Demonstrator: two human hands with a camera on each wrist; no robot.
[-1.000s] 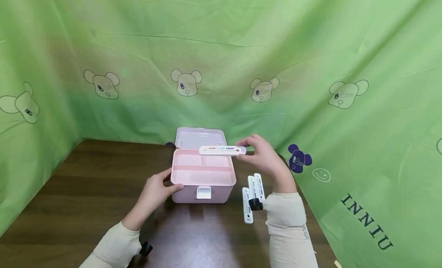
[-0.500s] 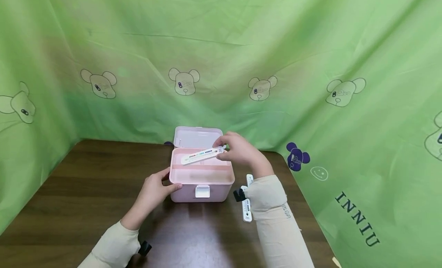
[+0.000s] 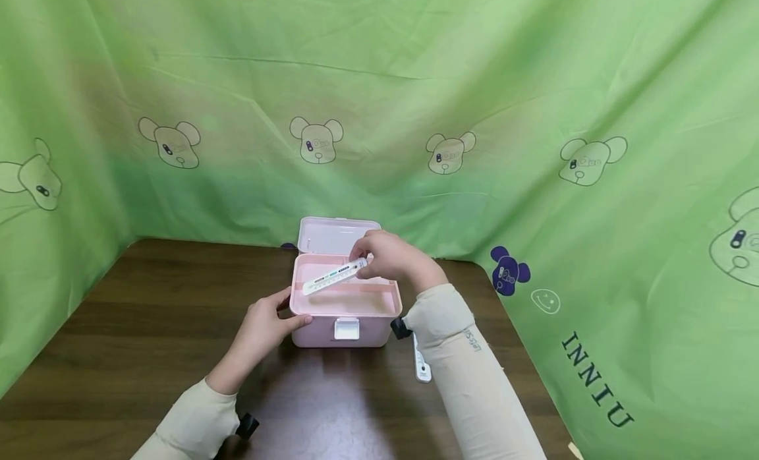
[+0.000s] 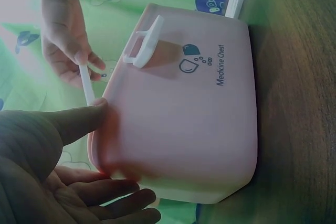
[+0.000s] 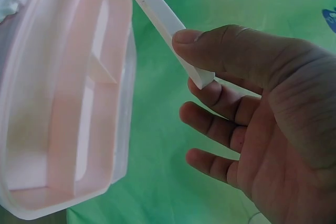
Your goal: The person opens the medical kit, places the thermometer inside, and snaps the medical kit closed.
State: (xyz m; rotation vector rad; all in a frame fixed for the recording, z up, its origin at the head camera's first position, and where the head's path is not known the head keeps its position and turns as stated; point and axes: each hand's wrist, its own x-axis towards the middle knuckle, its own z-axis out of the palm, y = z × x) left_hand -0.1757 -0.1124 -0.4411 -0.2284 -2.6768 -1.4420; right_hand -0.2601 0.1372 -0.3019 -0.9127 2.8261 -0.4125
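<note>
white thermometer (image 3: 332,279) held over pink box (image 3: 370,333)

the right hand (image 3: 388,257) pinches one end, tilting it above the box's compartments. the left hand (image 3: 267,323) grips the box's left side, thumb at its front rim. another white strip (image 3: 422,366), partly hidden, lies right of the box.

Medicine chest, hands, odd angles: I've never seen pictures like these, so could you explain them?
No robot here, just a person working bare-handed. The wide view looks down from the person's head; the two close-ups look out from the wrists. On the wood-grained table stands a pink medicine chest, lid open, showing a divided tray. The left hand holds the chest's near left corner; the right hand pinches a white thermometer above the tray. A second thermometer lies beside the chest, partly hidden.
</note>
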